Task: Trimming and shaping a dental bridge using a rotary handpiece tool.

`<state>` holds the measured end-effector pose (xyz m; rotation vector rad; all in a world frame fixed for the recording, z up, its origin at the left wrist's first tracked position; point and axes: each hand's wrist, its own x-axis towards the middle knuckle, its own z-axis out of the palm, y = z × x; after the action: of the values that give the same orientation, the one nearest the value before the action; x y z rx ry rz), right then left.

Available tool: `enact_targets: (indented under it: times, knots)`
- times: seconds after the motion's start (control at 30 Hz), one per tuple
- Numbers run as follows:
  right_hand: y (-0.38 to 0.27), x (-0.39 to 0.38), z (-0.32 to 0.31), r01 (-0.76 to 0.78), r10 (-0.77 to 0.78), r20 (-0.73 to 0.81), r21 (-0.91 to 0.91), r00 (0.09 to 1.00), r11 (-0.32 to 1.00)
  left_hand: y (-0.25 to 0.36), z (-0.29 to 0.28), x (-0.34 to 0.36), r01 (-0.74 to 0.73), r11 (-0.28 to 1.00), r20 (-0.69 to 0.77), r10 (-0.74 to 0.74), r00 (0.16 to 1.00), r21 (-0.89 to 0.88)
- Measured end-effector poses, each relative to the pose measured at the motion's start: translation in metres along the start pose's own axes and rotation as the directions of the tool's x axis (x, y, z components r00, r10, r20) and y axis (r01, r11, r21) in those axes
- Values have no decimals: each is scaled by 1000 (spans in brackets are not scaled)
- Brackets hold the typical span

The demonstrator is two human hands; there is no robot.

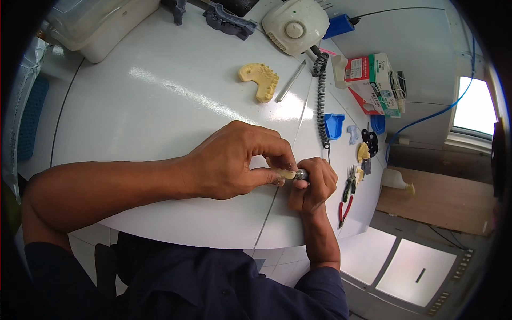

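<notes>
Over the front part of the white table, my left hand pinches a small cream, tooth-coloured dental piece between thumb and fingertips. My right hand is closed around a dental handpiece, whose metal nose points left at the piece. Tip and piece meet or nearly meet; I cannot tell which. Most of the handpiece is hidden in my fingers. A coiled black cord runs down toward my right hand from a white control unit.
Beyond my hands lie a yellow dental cast and a metal instrument. To the right are a blue tray, pliers with red handles and cartons. A dark grey dental model and a plastic container stand farther back.
</notes>
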<state>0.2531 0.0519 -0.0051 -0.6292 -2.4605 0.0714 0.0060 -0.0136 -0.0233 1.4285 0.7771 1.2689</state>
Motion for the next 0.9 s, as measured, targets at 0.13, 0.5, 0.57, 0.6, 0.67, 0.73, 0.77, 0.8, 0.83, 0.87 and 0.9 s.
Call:
enact_targets:
  times: [0.13, 0.5, 0.57, 0.6, 0.67, 0.73, 0.77, 0.8, 0.83, 0.87, 0.9]
  knots:
    - [0, 0, -1, -5, 6, 21, -10, 1000, 1000, 0, 0, -1, 31, 1000, -2, -31, 1000, 1]
    - [0, -1, -1, -14, 14, 9, -22, 1000, 1000, 0, 0, 0, 27, 1000, -6, -27, 1000, -13]
    - [-1, -1, -1, -17, 18, 8, -25, 1000, 1000, 0, 0, 0, 29, 999, -9, -29, 1000, -21]
    - [0, -1, -1, -17, 17, 11, -29, 1000, 999, 1, 0, 0, 30, 999, -9, -30, 1000, -20]
    - [0, -1, -1, -16, 16, 14, -33, 1000, 999, 2, -1, 0, 38, 999, -3, -38, 999, 1]
    - [-2, 0, 0, -12, 12, 22, -37, 1000, 999, 2, -1, 0, 45, 999, -4, -45, 999, 2]
    - [-2, 1, 0, -11, 12, 22, -38, 1000, 999, 2, -1, 0, 51, 999, -5, -51, 999, 4]
    - [-1, 1, 0, -9, 10, 23, -38, 1000, 999, 2, -1, 0, 50, 999, -5, -50, 999, 3]
    - [-2, 1, 0, -8, 9, 23, -38, 1000, 999, 2, -1, 0, 42, 999, -10, -42, 999, 6]
    - [-2, 1, -1, -8, 9, 23, -38, 1000, 999, 1, -1, 0, 34, 999, -15, -34, 999, 10]
    - [-2, 2, -1, -8, 8, 23, -25, 1000, 1000, 0, 0, 0, 34, 999, -14, -34, 999, 11]
